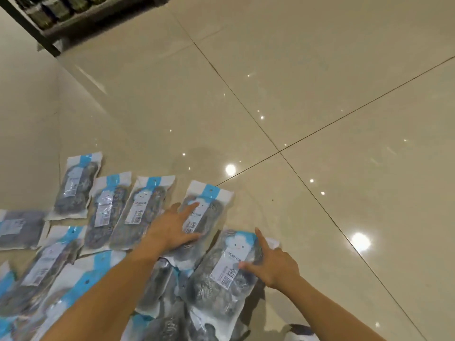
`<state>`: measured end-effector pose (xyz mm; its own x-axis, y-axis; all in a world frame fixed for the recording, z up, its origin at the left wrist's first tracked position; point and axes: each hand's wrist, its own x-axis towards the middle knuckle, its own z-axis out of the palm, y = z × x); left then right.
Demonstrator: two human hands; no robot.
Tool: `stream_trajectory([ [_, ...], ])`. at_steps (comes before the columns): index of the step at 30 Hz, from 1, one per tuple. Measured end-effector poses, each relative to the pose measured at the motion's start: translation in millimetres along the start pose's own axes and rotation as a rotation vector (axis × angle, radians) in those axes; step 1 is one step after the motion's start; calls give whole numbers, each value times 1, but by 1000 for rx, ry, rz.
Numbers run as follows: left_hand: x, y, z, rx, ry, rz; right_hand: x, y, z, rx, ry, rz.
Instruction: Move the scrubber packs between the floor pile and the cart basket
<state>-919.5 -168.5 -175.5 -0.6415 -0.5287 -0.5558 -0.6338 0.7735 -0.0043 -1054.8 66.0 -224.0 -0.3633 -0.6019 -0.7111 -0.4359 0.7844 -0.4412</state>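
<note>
Left hand (pixel 172 230) lies flat, fingers spread, on a scourer packet (pixel 204 212) at the end of a row on the tiled floor (pixel 320 119). Right hand (pixel 273 263), fingers straight, presses a second packet (pixel 221 274) resting atop a loose heap. Risk: the glossy film may slide on the polished tile or off the heap, skewing the row.

Lots of open floor (pixel 320 94) ahead and to the right of us, bare tile w/ nothing in the way. Left and near side is packed: scourer packs (pixel 145 212) lie edge to edge in rows, some overlapping, so no gap to slip thru there. Far left corner has a dark shelf unit (pixel 49 18) blocking, plus a wall (pixel 24 119) right beside the packs.
</note>
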Motion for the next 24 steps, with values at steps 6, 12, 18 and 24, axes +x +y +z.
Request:
stream_trajectory([
  [6, 29, -26, 41, -210, -43, -35, 29, -16, 34, 214, 78, -90],
  [12, 2, -47, 58, -379, -51, -146, 43, -43, 20, 239, 114, -90],
  [18, -19, -49, 87, -763, 152, -192, 57, -48, 5, 312, 165, -170],
  [24, -14, -50, 89, -1125, 227, -216, 65, -27, 17, 360, 48, -215],
])
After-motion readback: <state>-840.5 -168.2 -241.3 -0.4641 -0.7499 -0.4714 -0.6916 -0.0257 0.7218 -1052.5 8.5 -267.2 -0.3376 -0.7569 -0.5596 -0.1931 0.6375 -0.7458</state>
